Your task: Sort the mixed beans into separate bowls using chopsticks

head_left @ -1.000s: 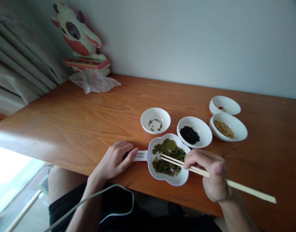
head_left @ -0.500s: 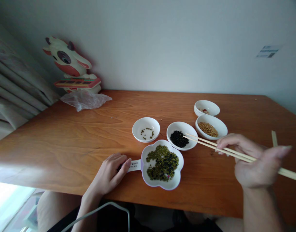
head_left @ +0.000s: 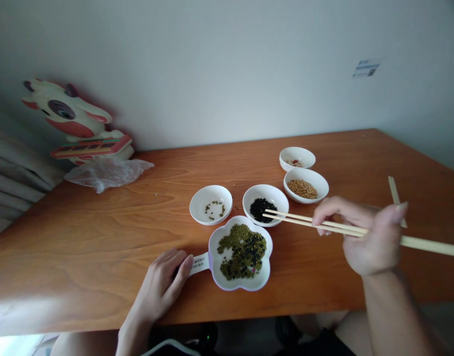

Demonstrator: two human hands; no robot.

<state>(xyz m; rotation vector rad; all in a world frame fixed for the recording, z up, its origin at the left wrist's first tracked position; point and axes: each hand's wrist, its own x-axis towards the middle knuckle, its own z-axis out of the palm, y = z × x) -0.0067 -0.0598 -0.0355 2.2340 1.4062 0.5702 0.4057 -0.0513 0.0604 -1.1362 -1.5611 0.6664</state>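
Observation:
My left hand (head_left: pixel 163 283) is closed around the labelled handle of a white flower-shaped dish (head_left: pixel 214 280), which rests near the table's front edge. Mixed green and black beans (head_left: pixel 245 252) lie in it. Between the fingers of my right hand (head_left: pixel 363 232) is a pair of chopsticks (head_left: pixel 319 224). Their tips are over the white bowl (head_left: pixel 282 199) of black beans (head_left: pixel 262 209); whether they pinch a bean is too small to tell. Left of it stands a white bowl (head_left: pixel 197 208) with a few green beans (head_left: pixel 214 209) at its bottom.
Behind to the right are a bowl (head_left: pixel 323 184) of yellow beans and a bowl (head_left: pixel 310 155) with some pale and red bits. Another pair of chopsticks (head_left: pixel 394 190) lies at the right. A cow-shaped toy keyboard (head_left: pixel 78 118) and a plastic bag (head_left: pixel 108 173) stand at the back left.
The camera view has turned a little to the right, so everything appears shifted left. The chopstick tips have stayed at the bowl of black beans, now lower over its right side.

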